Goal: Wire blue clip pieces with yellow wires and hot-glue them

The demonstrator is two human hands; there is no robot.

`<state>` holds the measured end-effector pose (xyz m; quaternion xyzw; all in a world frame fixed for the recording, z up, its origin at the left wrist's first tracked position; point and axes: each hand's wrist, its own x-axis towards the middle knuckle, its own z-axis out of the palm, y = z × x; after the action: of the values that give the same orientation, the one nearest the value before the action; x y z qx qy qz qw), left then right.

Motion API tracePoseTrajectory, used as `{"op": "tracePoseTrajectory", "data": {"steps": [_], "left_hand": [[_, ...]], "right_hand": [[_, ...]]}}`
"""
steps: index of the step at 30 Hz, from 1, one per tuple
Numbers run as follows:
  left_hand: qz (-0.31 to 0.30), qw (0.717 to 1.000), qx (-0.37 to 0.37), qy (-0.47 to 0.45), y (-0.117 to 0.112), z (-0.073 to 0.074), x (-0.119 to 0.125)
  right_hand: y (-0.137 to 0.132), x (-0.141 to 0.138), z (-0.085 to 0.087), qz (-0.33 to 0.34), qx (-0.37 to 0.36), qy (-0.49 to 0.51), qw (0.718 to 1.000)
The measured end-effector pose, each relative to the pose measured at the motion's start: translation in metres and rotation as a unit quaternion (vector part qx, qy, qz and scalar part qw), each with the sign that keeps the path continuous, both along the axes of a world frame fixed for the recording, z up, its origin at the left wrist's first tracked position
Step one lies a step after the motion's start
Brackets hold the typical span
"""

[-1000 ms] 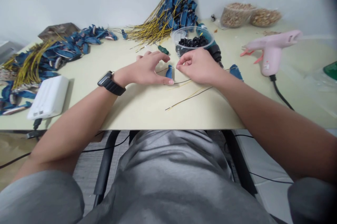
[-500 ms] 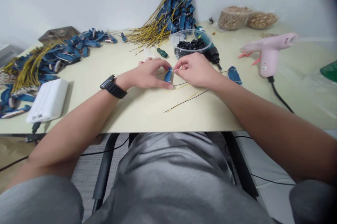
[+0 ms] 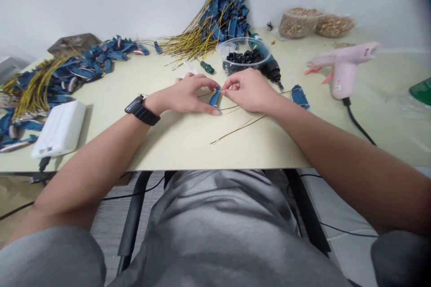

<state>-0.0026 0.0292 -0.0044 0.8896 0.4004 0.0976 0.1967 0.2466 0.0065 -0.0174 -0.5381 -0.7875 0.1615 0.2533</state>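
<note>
My left hand [image 3: 188,93] holds a small blue piece [image 3: 215,97] at the middle of the table, its index finger at the upper end and its thumb near the lower end. My right hand [image 3: 247,89] is closed in a pinch at the piece's right edge, on what looks like a thin wire; the fingertips partly hide it. Black and yellow wires run out from under both hands. Beside my right wrist lies a second blue piece [image 3: 299,96], and a pair of wires [image 3: 235,130] stretches across the table in front of my right hand.
Beyond my hands stand a clear tub [image 3: 247,55] of small black parts, a power drill [image 3: 271,69] and a green-handled screwdriver [image 3: 206,67]. Wired blue pieces are heaped behind and at left. A white power bank [image 3: 60,130] sits left, a pink glue gun [image 3: 345,69] right.
My left hand and the blue piece have shifted very slightly to the left. My right hand stays pinched at the piece's edge.
</note>
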Motion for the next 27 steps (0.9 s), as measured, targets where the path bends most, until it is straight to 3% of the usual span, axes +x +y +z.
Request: {"op": "tracePoseTrajectory", "data": {"steps": [15,27], "left_hand": [[-0.018,1.000,-0.003,-0.007,0.0017,0.0010,-0.0011],[-0.033,0.999,0.004,-0.017,0.0044,-0.0007,-0.0018]], "right_hand": [[-0.0021,-0.0027,0.0027,-0.012,-0.017,0.003,1.000],[-0.0035,-0.0047,0.0019,0.010,0.020,-0.024,0.999]]}}
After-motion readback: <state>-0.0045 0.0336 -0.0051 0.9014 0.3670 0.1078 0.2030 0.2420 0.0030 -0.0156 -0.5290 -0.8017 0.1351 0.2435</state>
